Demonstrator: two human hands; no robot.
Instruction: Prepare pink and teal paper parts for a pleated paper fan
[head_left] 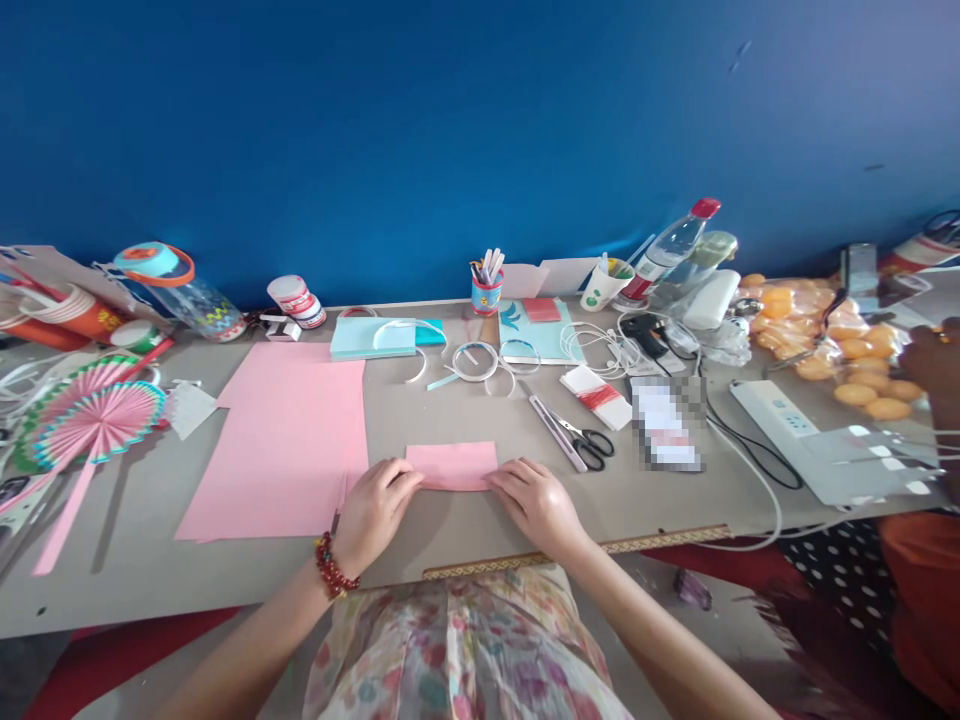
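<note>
A small pink paper piece [453, 464] lies on the grey table [420, 400] in front of me. My left hand [375, 508] pinches its near left corner with curled fingers; a red bead bracelet sits on that wrist. My right hand [535, 500] presses and grips the near right corner, fingers bent over the edge. Both hands rest on the tabletop close to my body.
A large pink sheet [289, 440] lies to the left, folded paper fans [90, 415] beyond it. Scissors [589, 442] and a cutter [553, 430] lie to the right, with paper rings, a pen cup [486, 290], bottles and cables behind. Another person's hand [934, 360] is at far right.
</note>
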